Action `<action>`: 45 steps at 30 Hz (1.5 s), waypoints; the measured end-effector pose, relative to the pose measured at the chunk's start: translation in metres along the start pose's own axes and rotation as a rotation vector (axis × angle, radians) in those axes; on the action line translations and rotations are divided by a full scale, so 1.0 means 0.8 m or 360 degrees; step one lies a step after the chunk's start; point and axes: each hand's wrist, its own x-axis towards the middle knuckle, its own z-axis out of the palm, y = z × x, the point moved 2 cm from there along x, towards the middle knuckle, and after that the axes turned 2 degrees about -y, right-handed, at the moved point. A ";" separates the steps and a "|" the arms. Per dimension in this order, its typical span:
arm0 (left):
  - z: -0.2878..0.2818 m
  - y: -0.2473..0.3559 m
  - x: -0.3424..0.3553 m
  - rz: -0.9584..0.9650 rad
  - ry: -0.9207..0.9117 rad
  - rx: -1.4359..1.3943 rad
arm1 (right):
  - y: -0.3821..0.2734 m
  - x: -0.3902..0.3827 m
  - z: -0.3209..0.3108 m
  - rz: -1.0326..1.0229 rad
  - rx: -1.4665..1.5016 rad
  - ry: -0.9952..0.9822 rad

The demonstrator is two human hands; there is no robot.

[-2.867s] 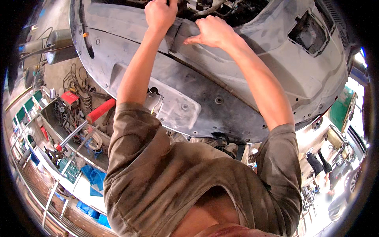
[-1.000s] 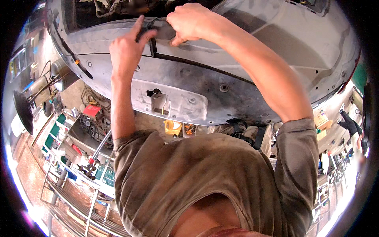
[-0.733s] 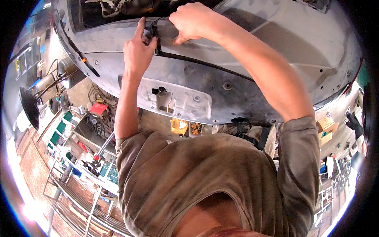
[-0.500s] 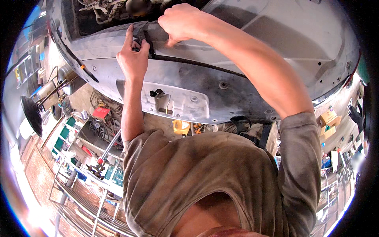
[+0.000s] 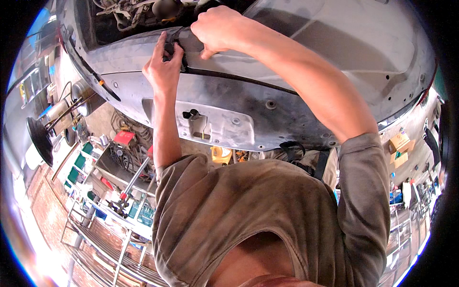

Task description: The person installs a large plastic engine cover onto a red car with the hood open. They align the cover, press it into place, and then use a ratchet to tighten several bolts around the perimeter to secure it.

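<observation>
The top edge of a car body (image 5: 143, 86), grey with sanded patches, lies under both hands. My left hand (image 5: 163, 71) is at this edge, its index finger stretched up and the thumb curled toward it around a small black piece (image 5: 168, 51). Just to the right, my right hand (image 5: 215, 31) is closed with the thumb pointing down, against a dark grey section of the edge. Whatever its fingers hold is hidden. A dark seam (image 5: 229, 76) runs rightward from beside the left hand.
Mechanical parts (image 5: 124, 13) show in the dark opening beyond the hands. Below the edge is a pale recessed panel (image 5: 224, 122) with a cable. A yellow container (image 5: 221, 154) stands beneath. A metal rack (image 5: 119, 258) and red box (image 5: 124, 138) are at left, cartons (image 5: 399, 142) at right.
My left hand has shifted slightly right, and its index finger has moved closer to the black piece. The left forearm has swung right. My right hand stays nearly in place.
</observation>
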 end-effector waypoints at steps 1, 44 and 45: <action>0.001 -0.003 -0.001 0.0010 0.0017 -0.0021 | 0.000 0.002 0.001 0.0013 -0.0031 -0.0041; 0.034 0.002 0.087 -0.0153 0.0645 -0.0206 | -0.004 0.025 -0.029 -0.0014 0.0086 -0.0179; 0.035 -0.002 0.083 -0.0476 0.0486 -0.0387 | -0.004 0.026 -0.032 0.0017 0.0113 -0.0162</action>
